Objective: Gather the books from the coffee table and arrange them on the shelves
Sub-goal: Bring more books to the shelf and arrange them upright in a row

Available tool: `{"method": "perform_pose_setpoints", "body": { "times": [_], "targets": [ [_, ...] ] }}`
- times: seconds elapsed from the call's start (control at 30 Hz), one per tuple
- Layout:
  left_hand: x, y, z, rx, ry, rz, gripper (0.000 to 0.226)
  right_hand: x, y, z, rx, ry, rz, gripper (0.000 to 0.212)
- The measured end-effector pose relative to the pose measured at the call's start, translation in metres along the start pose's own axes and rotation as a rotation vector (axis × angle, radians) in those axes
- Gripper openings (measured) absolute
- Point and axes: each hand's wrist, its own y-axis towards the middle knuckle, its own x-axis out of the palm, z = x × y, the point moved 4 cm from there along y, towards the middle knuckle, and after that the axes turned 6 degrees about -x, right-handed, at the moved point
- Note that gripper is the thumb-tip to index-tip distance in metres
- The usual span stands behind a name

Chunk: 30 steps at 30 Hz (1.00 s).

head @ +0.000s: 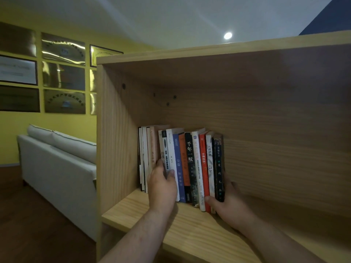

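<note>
fourteen or so books stand upright in one row of books [190, 164] on the shelf board [190, 224] of a pale wooden bookshelf [117, 130], a little way in from its left side panel. the count is unsure at the left end, where thin white and black spines crowd together. the row sits between the two hands, one on the left part and one at the right end.

the left hand [162, 188] lies against the lower spines of the left part of the row, back of the hand toward the camera. its fingers reach up onto the spines near the beige book [152, 149], and its thumb rests on a white spine [171, 154]. the fingers look fairly straight and pressed to the books rather than wrapped round one.

the right hand [229, 204] grips the right end. its thumb presses the foot of the red and white spines from the front, and its fingers run up along the outer cover of the last dark book [218, 168], so the end of the row sits in the crook of the hand. the books nearest this hand lean slightly and stand further forward than the rest.

one white sofa [57, 164] stands left of the bookshelf against a yellow wall. framed plaques [63, 75] hang above it: three in the left column, three in the middle, and a third column partly hidden by the shelf side. one round ceiling light [228, 35] glows above.
</note>
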Motion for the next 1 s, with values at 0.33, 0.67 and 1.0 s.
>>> {"method": "perform_pose_setpoints", "body": {
  "times": [0.33, 0.67, 1.0],
  "targets": [
    [-0.009, -0.020, 0.017, 0.199, 0.324, 0.080, 0.053, 0.006, 0.004, 0.001, 0.021, -0.002, 0.018, 0.093],
    [-0.053, 0.055, 0.031, -0.148, 0.138, 0.067, 0.033, 0.002, 0.004, 0.000, 0.036, 0.112, 0.013, 0.094],
    [-0.031, 0.052, 0.009, -0.166, 0.189, 0.198, 0.057, 0.003, 0.006, 0.002, 0.034, 0.118, 0.007, 0.096]
  ]
}}
